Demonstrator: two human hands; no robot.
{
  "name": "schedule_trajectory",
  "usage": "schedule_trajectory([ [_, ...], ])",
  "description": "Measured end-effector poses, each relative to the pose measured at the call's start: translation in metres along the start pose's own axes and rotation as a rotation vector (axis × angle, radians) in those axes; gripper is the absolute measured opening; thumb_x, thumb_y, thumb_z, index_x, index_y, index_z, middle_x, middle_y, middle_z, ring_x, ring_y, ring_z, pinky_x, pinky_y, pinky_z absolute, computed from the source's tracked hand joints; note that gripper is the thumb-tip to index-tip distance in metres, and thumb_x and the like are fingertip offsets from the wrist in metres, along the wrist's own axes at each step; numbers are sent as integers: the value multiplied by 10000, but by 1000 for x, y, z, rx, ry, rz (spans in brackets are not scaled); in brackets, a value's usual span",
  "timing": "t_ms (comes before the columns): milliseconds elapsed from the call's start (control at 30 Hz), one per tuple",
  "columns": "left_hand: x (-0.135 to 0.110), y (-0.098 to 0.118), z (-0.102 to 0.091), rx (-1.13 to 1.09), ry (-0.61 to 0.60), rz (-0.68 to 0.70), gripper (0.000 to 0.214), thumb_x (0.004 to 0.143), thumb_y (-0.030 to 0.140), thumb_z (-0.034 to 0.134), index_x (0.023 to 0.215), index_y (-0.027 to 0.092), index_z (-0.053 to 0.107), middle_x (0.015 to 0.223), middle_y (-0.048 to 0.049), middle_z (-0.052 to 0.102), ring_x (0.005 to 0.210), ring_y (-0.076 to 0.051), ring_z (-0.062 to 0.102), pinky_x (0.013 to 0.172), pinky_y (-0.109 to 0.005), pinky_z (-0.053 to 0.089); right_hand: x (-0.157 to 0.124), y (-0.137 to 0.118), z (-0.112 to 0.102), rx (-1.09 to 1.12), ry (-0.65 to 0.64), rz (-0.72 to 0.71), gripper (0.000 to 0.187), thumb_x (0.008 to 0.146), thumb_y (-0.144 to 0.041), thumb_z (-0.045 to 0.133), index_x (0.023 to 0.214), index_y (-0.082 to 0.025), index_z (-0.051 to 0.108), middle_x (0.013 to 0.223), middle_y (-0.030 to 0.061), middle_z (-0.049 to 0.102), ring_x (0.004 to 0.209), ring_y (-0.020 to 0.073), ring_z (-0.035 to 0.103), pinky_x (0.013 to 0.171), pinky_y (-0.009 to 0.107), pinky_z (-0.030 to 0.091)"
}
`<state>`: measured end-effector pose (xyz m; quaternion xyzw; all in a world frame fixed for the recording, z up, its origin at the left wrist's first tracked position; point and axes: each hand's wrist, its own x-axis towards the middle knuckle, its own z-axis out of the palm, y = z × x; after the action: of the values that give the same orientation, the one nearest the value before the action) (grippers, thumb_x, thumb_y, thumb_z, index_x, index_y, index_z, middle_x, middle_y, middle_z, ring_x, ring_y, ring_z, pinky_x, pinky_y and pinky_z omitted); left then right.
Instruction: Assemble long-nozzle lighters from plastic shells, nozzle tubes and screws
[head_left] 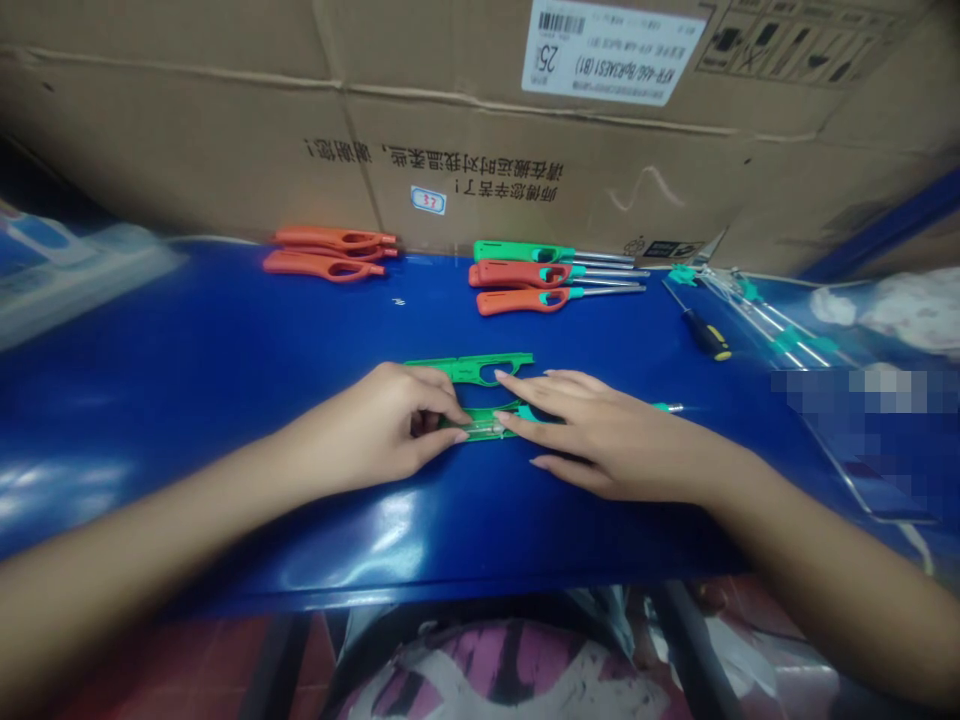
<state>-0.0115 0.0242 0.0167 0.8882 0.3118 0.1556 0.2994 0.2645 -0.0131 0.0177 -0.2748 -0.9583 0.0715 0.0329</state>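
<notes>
Two green lighter casing halves lie near the middle of the blue table. The nearer half (484,428) is open side up, with a clear part and small pieces inside. My left hand (382,420) pinches its left end between thumb and fingers. Over its right portion, my right hand (607,430) is stretched out with the fingers apart, fingertips at the trigger area. From behind that hand the end of a metal tube (675,407) pokes out. Just beyond lies the other green half (480,370), close to my fingers.
Two orange casings (326,265) lie at the back left. Assembled lighters (555,300), green, red and orange, lie side by side before a cardboard box (225,130). At the right are a screwdriver (705,335) and several metal tubes (780,325) with teal parts.
</notes>
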Motion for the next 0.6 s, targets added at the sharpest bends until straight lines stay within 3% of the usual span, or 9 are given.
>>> schedule_trajectory([
  [133, 0, 0, 0, 23, -3, -28, 141, 870, 214, 670, 939, 202, 792, 897, -43, 732, 733, -156, 668, 705, -286, 549, 0, 1, 1, 56, 27, 4, 498, 998, -304, 531, 1479, -182, 486, 1618, 171, 337, 1413, 314, 452, 1141, 554, 378],
  [300, -2, -1, 1, 44, 6, -22, 154, 861, 217, 671, 954, 209, 793, 902, -38, 738, 722, -151, 672, 667, -268, 548, 2, 9, 5, 177, 220, 118, 366, 985, -261, 549, 1342, -211, 612, 1301, 103, 682, 1201, 226, 614, 1036, 442, 460],
  [500, -3, 2, 0, 99, 39, 20, 185, 864, 249, 677, 1014, 204, 776, 866, -24, 737, 692, -140, 668, 609, -244, 529, 4, 16, 10, 238, 221, 160, 308, 977, -273, 581, 1272, -208, 642, 1219, 97, 679, 1106, 217, 615, 968, 411, 457],
  [600, -4, 5, 2, 188, 93, 67, 210, 894, 285, 655, 1068, 215, 750, 950, -30, 746, 835, -178, 694, 728, -284, 554, 4, 16, 11, 223, 221, 145, 297, 983, -279, 573, 1263, -209, 642, 1206, 97, 675, 1089, 216, 611, 948, 403, 456],
])
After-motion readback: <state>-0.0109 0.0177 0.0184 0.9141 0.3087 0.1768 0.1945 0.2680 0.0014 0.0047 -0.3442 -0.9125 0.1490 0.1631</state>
